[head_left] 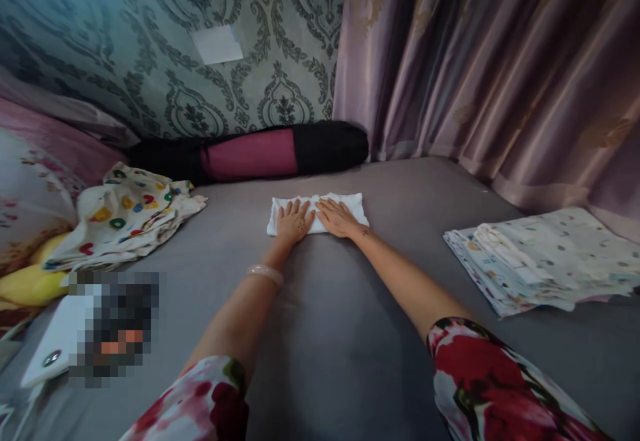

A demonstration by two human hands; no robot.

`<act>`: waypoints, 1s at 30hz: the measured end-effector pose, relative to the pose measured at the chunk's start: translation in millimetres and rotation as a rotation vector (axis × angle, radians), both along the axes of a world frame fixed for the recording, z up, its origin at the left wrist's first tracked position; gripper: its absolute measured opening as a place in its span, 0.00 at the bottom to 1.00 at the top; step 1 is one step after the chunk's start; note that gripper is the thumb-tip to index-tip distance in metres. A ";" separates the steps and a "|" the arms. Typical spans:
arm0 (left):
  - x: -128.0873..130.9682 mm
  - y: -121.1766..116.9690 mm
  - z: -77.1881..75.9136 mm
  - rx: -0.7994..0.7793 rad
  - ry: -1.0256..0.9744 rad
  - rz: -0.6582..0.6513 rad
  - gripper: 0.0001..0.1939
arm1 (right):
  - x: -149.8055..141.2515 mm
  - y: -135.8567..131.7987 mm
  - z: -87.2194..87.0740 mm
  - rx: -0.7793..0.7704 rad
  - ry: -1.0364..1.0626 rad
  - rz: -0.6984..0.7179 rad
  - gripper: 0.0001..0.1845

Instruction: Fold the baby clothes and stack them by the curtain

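Note:
A small white folded cloth point(356, 204) lies on the grey bed sheet point(330, 334), near the far side. My left hand point(295, 221) rests flat on its left half with fingers stretched out. Beside it, my right hand point(337, 217) lies flat on the cloth's middle, fingers together and extended. Both arms reach straight forward; a pale bangle sits on my left wrist.
A stack of folded patterned cloths point(540, 257) sits at the right. A crumpled cloth with coloured rings point(125, 217) lies at the left beside pillows point(30, 207). A black and maroon bolster point(260, 153) lines the wallpapered wall. Pink curtains point(500, 74) hang at the right.

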State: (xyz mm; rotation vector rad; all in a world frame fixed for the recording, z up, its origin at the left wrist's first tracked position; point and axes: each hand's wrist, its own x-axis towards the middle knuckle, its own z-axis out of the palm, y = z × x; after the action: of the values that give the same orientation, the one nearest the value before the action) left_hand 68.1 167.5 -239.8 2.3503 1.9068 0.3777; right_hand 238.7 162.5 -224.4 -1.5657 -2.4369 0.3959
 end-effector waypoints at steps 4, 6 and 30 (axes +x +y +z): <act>2.2 -1.2 2.5 -0.057 0.019 0.062 0.31 | 14.0 4.8 -3.4 -0.014 -0.014 0.002 0.30; 2.6 -0.2 4.1 -0.080 0.035 0.082 0.32 | 22.0 7.6 -4.1 0.000 -0.042 -0.024 0.31; -57.6 12.4 -7.5 -0.076 0.024 0.058 0.31 | 46.9 16.1 -8.2 0.000 -0.124 -0.224 0.31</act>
State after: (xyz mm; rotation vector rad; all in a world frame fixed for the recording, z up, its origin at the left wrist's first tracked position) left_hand 10.5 179.9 -247.3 2.2668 1.9666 0.2774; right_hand 285.6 178.6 -232.6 -1.8896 -2.3118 0.2654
